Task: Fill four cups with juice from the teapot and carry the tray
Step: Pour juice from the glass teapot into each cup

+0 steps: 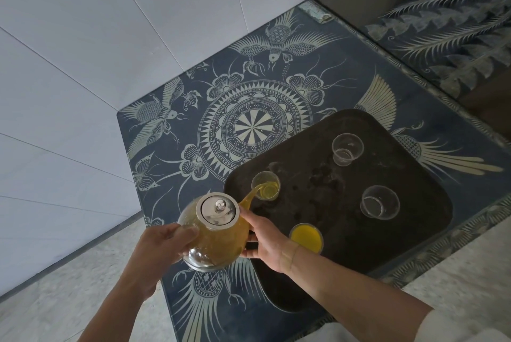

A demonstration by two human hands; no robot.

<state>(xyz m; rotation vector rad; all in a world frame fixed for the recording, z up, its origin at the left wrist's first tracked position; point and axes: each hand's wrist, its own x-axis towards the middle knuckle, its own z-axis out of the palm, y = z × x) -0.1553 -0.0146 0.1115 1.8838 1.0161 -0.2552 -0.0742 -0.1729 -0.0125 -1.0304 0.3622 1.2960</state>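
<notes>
Head view looks down on a glass teapot [214, 233] held tilted over the near left corner of a dark tray [414, 244], its spout pouring a yellow stream into the cup being filled [266, 186]. The left hand [160, 250] has its fingers [190, 231] curled round the handle, which is mostly hidden behind them, so it takes the weight and sets the tilt. The right hand [261, 239] lies against the pot's far side with fingers fairly straight, pressing rather than wrapping; this looks like a steadying support that keeps the spout aimed at the small cup.

The pot is clear, round-bellied, about half full of cloudy orange-yellow juice, with a shiny metal lid and knob. Just beyond the right wrist stands a full cup [306, 238], bright orange to near the brim. Farther out from the right fingers, well apart, are two empty clear cups: the nearer empty cup [380, 202] and the farther empty cup [347, 149]. The cups are spaced out, probably to give the spout room. The tray rests on a blue patterned bench [249, 125].

By my judgement, the second of four fills is under way.
</notes>
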